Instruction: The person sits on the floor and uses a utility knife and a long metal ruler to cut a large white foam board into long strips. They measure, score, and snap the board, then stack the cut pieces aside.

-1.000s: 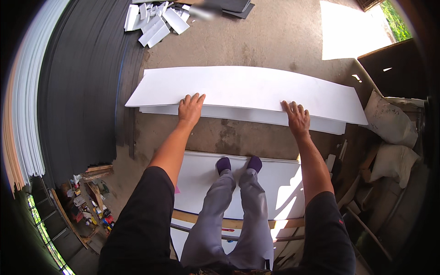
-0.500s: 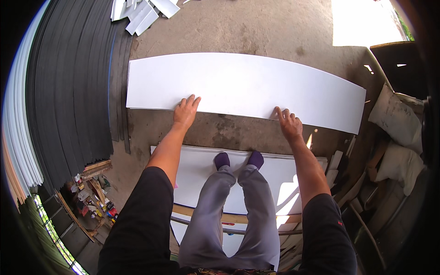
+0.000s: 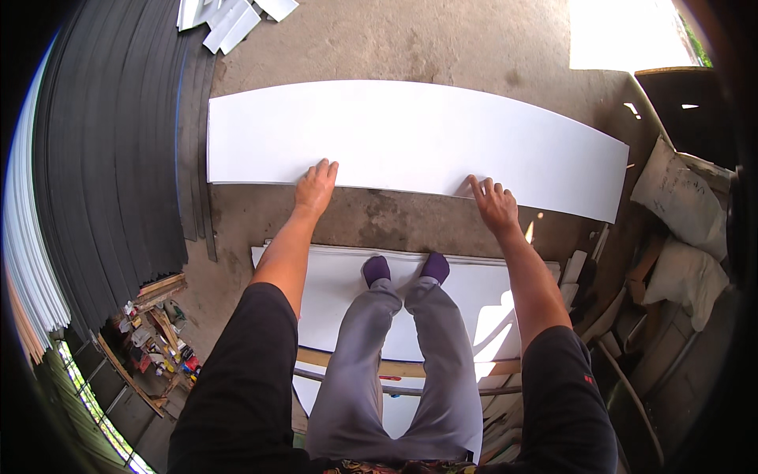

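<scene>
A long white panel lies crosswise on the floor in front of me. A second edge shows just under its left end, so there may be more than one sheet. My left hand rests over the panel's near edge, left of the middle, with fingers stretched onto the white surface and the thumb hidden. Farther right, my right hand touches the same edge, its fingers apart and slightly bent. Below, my feet in dark purple socks stand on a stack of white sheets.
Dark long strips are piled along the left, beside white ones. White offcuts lie at the far left. Stuffed sacks and boards crowd the right side. Tools and clutter sit at lower left.
The whole view has shifted slightly, with the scene sitting a little higher and to the left. Both hands keep their places at the panel's near edge.
</scene>
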Motion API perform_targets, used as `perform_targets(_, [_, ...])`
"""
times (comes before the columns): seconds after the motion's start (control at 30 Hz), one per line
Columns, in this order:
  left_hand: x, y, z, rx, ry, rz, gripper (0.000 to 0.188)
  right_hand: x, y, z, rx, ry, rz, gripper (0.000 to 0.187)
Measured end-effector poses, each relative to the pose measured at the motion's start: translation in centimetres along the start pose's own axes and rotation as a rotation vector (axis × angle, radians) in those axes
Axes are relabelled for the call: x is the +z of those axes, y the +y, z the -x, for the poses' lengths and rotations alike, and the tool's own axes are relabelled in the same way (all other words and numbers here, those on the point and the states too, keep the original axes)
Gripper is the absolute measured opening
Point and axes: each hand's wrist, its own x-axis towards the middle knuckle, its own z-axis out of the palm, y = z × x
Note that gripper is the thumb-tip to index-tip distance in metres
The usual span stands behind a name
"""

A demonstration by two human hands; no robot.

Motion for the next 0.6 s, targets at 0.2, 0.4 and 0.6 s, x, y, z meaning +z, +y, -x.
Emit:
perform_targets(0.2, [-0.7,1.2,-0.5,-0.02,0.083,0.005,0.068,0.1,-0.5,-0.6,0.034,0.178,0.085,0.057])
perform_targets(0.4, [1.4,1.3,-1.0,-0.033,0.066,-0.084,0.077,0.6,-0.1,-0.9,0.002,0.196,0.086,0.056])
perform_targets(0.6, [-0.2,2.2,-1.2,-0.045,0.003,-0.049,0.079,0.7,-0.7,-1.3,0.02,0.167,0.044,0.054])
